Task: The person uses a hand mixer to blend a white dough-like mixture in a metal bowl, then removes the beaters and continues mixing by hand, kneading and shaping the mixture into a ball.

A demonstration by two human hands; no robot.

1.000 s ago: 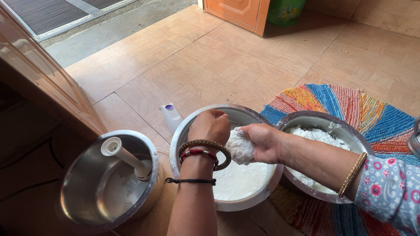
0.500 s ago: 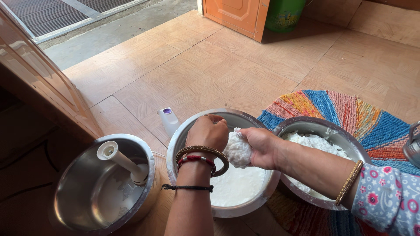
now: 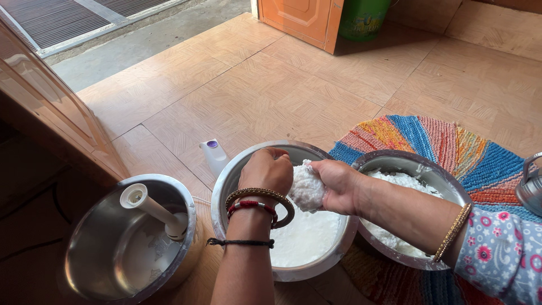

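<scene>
You've got a white, grainy lump [image 3: 306,186] squeezed between both hands, hanging right over the middle steel bowl [image 3: 226,186], which has a pool of white liquid [image 3: 307,237] in the bottom. Your right hand [image 3: 339,185] is curled tight around the lump from the right side, forearm coming in low across the other steel bowl [image 3: 446,189] — that one's heaped with the same white stuff [image 3: 401,183]. Your left hand [image 3: 268,169] is balled into a fist with the knuckles up, pressed against the lump's left side; wrist is bent down, with bangles [image 3: 259,200] and a black thread around it. How much of the lump the left fingers actually wrap, you can't tell from this angle.

Off to the left sits a bigger steel pot [image 3: 90,248] with a white hand blender [image 3: 155,212] leaning inside it, milky smears on the bottom. Just behind the middle bowl there's a small white bottle with a purple cap [image 3: 214,155] standing on the tiled floor [image 3: 271,85]. The right bowl rests on a round striped rug [image 3: 451,144] — blue, orange, pink. Far back, a green container with a yellow label [image 3: 361,17] stands beside an orange door [image 3: 302,20].
</scene>
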